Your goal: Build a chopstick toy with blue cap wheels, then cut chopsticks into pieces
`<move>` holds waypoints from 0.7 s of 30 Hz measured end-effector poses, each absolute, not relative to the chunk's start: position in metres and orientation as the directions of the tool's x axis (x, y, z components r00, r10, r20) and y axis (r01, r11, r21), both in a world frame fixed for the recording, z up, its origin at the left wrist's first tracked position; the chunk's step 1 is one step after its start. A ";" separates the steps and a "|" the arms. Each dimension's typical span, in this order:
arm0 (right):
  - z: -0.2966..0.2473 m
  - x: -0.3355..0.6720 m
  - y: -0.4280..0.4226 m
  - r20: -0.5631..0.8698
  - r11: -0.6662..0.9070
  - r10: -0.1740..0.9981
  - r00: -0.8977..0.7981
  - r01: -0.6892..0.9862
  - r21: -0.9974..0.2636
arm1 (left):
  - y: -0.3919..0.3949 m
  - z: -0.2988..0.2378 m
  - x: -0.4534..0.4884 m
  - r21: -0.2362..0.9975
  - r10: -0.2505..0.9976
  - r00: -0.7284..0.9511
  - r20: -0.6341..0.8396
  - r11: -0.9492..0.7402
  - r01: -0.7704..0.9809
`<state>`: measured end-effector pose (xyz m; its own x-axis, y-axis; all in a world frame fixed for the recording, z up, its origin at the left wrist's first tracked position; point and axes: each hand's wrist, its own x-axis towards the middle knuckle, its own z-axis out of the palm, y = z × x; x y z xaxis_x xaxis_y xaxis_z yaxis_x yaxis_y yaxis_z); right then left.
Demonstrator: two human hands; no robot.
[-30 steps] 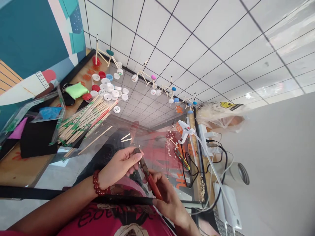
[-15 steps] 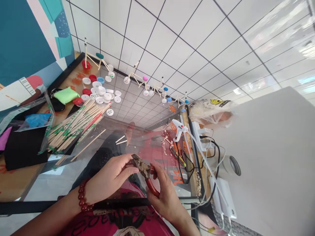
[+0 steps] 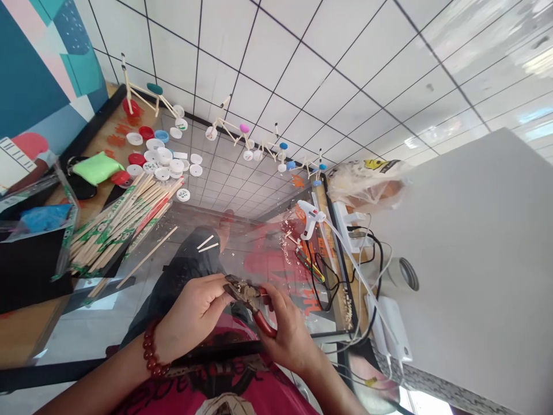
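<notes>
My right hand (image 3: 290, 328) is wrapped round the red handles of a pair of pliers (image 3: 245, 293). Their metal jaws point left, parted at the tip. My left hand (image 3: 194, 314), with a red bead bracelet at the wrist, pinches thumb and fingers together right at the jaws. Whatever sits in that pinch is hidden. Beyond my hands, two short wooden stick pieces (image 3: 207, 244) lie on the glass tabletop. One long wooden stick (image 3: 149, 256) lies further left, beside a pile of paper-wrapped chopsticks (image 3: 125, 222).
White, red and blue bottle caps (image 3: 164, 155) cluster at the back left near a green packet (image 3: 98, 168). Small stick-and-cap figures (image 3: 220, 124) line the far edge. At right are a white glue gun (image 3: 310, 218), a utility knife (image 3: 310, 265), wood scraps and tangled cables (image 3: 324, 288).
The pliers' jaws look wider apart at the tip than before. Both hands stay together at the tool, and the whole view has shifted a little.
</notes>
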<state>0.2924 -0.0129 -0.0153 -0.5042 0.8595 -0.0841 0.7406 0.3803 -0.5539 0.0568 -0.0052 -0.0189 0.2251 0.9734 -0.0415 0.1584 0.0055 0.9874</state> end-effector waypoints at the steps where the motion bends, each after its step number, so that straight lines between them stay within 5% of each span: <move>1: -0.015 0.293 -0.012 -0.113 0.355 0.859 -0.499 0.740 -0.571 | -0.005 -0.020 0.059 0.987 0.975 0.211 -0.071 0.038 0.155; 10: -0.019 0.294 -0.003 -0.255 0.209 0.846 -0.469 0.731 -0.649 | -0.001 -0.031 0.070 0.957 0.952 0.133 -0.277 0.261 0.126; 16: -0.012 0.294 0.005 -0.410 0.037 0.790 -0.456 0.702 -0.711 | 0.013 -0.030 0.057 0.765 0.757 0.403 -0.514 0.617 -0.185; 21: -0.010 0.296 0.006 -0.522 -0.102 0.701 -0.486 0.656 -0.748 | 0.018 -0.035 0.055 0.694 0.702 0.419 -0.575 0.690 -0.204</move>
<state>0.2956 0.0055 -0.0097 -0.4864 0.7006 -0.5221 0.6558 -0.1022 -0.7480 0.0548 0.0181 -0.0353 0.4191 0.7023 -0.5754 -0.2041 0.6904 0.6940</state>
